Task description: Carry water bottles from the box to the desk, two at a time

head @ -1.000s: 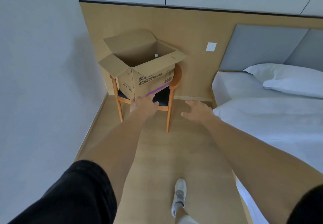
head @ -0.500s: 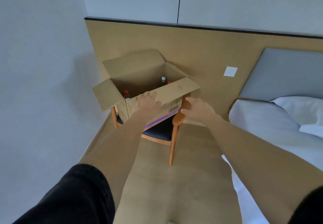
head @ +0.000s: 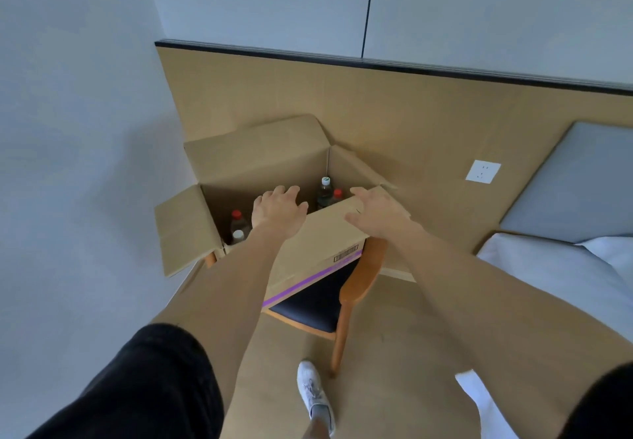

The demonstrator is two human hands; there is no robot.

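Note:
An open cardboard box (head: 318,243) stands on a wooden chair (head: 359,277) in the corner. Inside it, several bottles show: a red-capped one (head: 237,221) and a white-capped one (head: 237,236) at the left, a dark bottle with a white cap (head: 324,192) and a red cap (head: 337,194) at the right. My left hand (head: 278,211) reaches over the box's near rim with fingers spread, holding nothing. My right hand (head: 375,214) hovers over the near right flap, fingers loosely spread and empty. The desk is out of view.
A grey wall runs along the left. A bed (head: 561,288) with white sheets and a grey headboard fills the right. A wood wall panel with a white socket (head: 483,171) stands behind the box. My white shoe (head: 313,394) is on the wooden floor.
I have stepped closer to the box. Both hands moved forward from in front of the box to over its near rim. More bottles are now visible inside.

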